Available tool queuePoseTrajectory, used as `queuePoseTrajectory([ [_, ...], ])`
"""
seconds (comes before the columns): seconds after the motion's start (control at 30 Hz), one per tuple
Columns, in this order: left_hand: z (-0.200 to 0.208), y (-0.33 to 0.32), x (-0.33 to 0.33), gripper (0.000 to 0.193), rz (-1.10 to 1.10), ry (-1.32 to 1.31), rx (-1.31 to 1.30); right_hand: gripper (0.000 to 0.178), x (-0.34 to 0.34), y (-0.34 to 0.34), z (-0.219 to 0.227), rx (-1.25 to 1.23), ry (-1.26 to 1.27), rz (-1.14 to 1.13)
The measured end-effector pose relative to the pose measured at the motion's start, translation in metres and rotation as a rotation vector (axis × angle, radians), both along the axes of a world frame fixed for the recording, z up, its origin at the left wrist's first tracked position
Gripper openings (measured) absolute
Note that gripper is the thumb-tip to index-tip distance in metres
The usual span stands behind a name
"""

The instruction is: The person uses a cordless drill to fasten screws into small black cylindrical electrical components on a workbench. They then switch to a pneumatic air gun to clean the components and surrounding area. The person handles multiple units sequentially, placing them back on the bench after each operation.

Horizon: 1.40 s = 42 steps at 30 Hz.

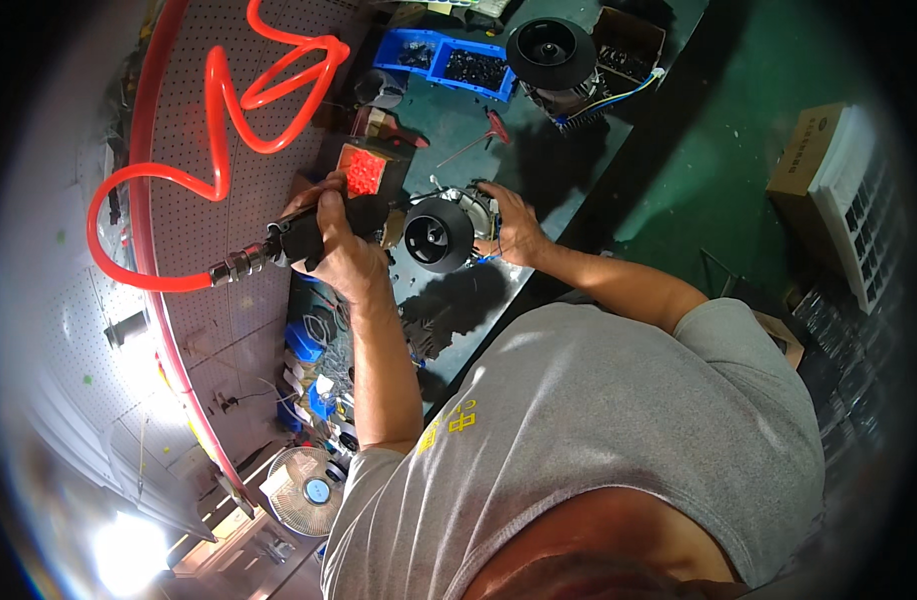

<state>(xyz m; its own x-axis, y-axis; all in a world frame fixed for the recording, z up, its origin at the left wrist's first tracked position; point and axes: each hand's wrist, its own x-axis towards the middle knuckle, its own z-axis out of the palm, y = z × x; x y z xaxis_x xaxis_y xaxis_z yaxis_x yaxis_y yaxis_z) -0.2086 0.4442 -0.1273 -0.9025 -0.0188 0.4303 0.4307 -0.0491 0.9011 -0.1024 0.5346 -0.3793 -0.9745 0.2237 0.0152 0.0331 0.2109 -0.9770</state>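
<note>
My left hand point(347, 250) is closed around a dark air tool point(297, 238), whose metal fitting joins a red coiled air hose point(219, 120). The tool's far end points toward a fan motor point(437, 236) with a round black housing and a paler metal body. On the motor's right side, my right hand point(517, 230) grips the body, thumb and fingers spread around it. Whether the tool touches the motor cannot be made out. Just beyond the tool stands an open box of small red parts point(364, 170).
A second fan motor point(551, 55) with wires sits at the bench's far end, beside blue bins point(476, 70) of dark small parts. A red-handled hex key point(495, 128) lies between. A carton point(807, 150) stands right, and a desk fan point(304, 490) stands lower left.
</note>
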Motion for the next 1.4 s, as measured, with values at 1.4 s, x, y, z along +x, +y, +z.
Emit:
queuePoseTrajectory([
  [1.4,-0.018,0.001,-0.011,0.006,-0.056,-0.117,-0.085,0.098,0.001,0.001,-0.007,0.065,0.129,0.008],
])
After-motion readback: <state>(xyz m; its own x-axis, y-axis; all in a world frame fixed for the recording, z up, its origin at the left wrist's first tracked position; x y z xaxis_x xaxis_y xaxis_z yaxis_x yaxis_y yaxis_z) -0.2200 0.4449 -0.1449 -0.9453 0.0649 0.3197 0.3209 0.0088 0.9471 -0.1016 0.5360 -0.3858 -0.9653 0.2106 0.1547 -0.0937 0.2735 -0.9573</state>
